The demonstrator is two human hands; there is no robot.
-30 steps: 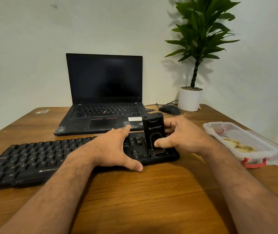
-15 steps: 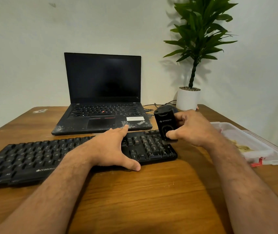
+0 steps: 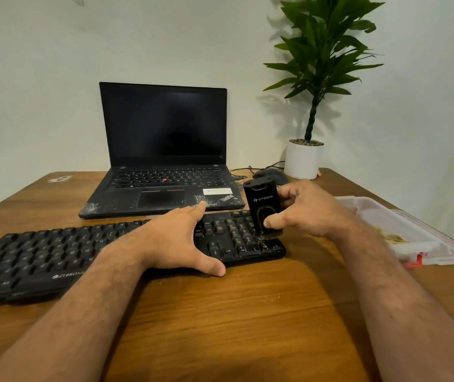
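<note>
Fingers (image 3: 289, 194) and thumb of right hand (image 3: 312, 209) curled round black brush (image 3: 263, 201), held roughly upright, bristles down on right end of keyboard (image 3: 54, 252). Left hand (image 3: 176, 241) spread flat on keys, fingers straight, thumb at near edge. Laptop (image 3: 165, 150) just behind keyboard, on wooden table (image 3: 247, 312).

- The right hand (image 3: 311, 209) is gripping a black cleaning brush (image 3: 264, 208) upright, its bristles touching the right end of the keyboard (image 3: 54, 252).
- The left hand (image 3: 176, 238) is lying spread across the keyboard, thumb on the wooden table (image 3: 247, 312).
- A laptop (image 3: 162, 150) is standing open behind the keyboard.
</note>
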